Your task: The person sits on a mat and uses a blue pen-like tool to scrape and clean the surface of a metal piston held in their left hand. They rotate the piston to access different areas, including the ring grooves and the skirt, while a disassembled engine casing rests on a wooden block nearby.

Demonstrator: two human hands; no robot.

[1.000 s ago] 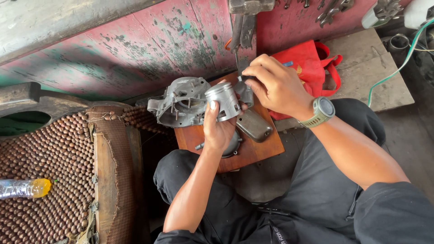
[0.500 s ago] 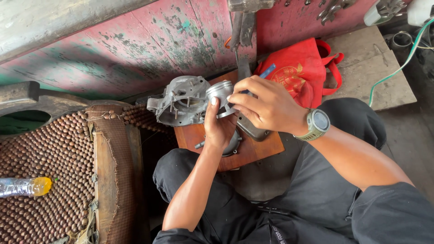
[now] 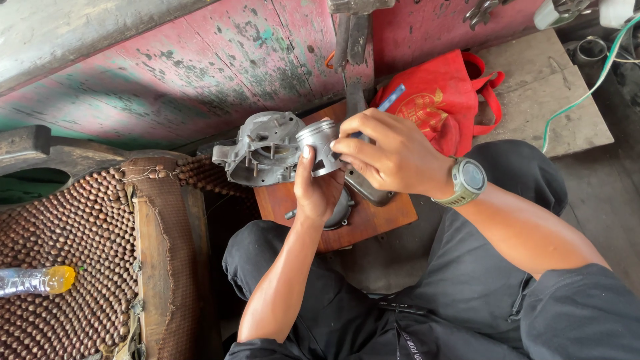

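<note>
My left hand (image 3: 315,190) grips a round silver piston (image 3: 319,143) from below, thumb up its side. My right hand (image 3: 387,155), with a green watch on the wrist, holds a thin blue-handled tool (image 3: 389,99) and presses its fingertips against the piston's right side. Just left of the piston a grey cast engine casing (image 3: 257,150) rests on a brown wooden board (image 3: 390,217). A dark metal cover (image 3: 367,190) lies on the board under my right hand, partly hidden.
A red bag (image 3: 443,93) lies behind the board against a worn red wall (image 3: 220,60). A beaded seat (image 3: 67,253) with a yellow-capped plastic bottle (image 3: 37,280) is at left. My black-trousered legs fill the foreground. A green cable (image 3: 580,100) crosses a board at right.
My right hand came down from above the piston onto its right side, bringing the blue-handled tool with it. The left hand and piston shifted slightly left.
</note>
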